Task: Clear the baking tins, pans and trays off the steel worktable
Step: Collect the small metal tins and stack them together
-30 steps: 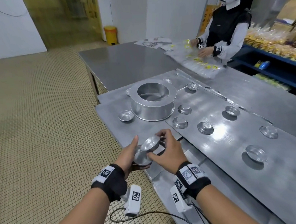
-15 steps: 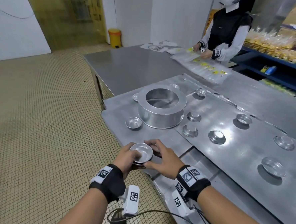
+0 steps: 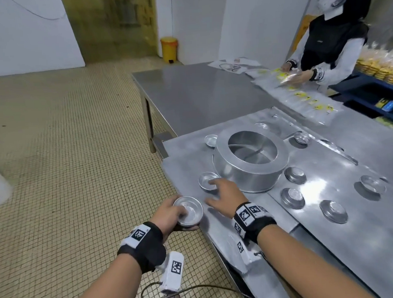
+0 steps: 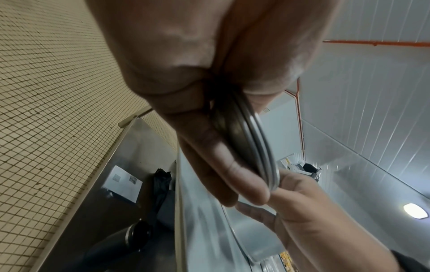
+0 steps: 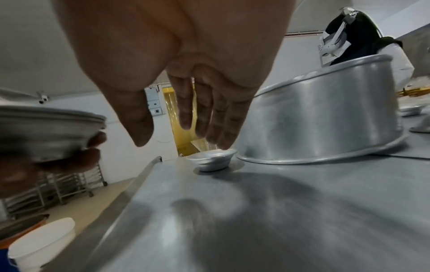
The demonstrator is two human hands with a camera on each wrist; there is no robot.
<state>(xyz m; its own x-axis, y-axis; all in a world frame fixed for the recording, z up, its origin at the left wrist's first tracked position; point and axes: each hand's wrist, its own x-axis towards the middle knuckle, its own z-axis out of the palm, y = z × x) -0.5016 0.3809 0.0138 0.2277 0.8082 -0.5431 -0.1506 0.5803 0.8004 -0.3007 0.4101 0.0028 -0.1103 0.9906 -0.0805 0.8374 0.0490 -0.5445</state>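
The left hand [image 3: 169, 213] grips a nested stack of small round silver tart tins [image 3: 188, 210], fingers curled under it and thumb on the rim — held off the near edge of the steel worktable [image 3: 369, 242]. Just right of it, the right hand [image 3: 226, 196] reaches forward with fingers spread and extended, their tips [image 5: 223, 141] at the rim of another small round aluminium tin [image 3: 208, 181] standing on the table. Just beyond that hand sits a large round aluminium cake pan [image 3: 251, 161]; further right, more small tins [image 3: 292, 197] lie scattered, well apart.
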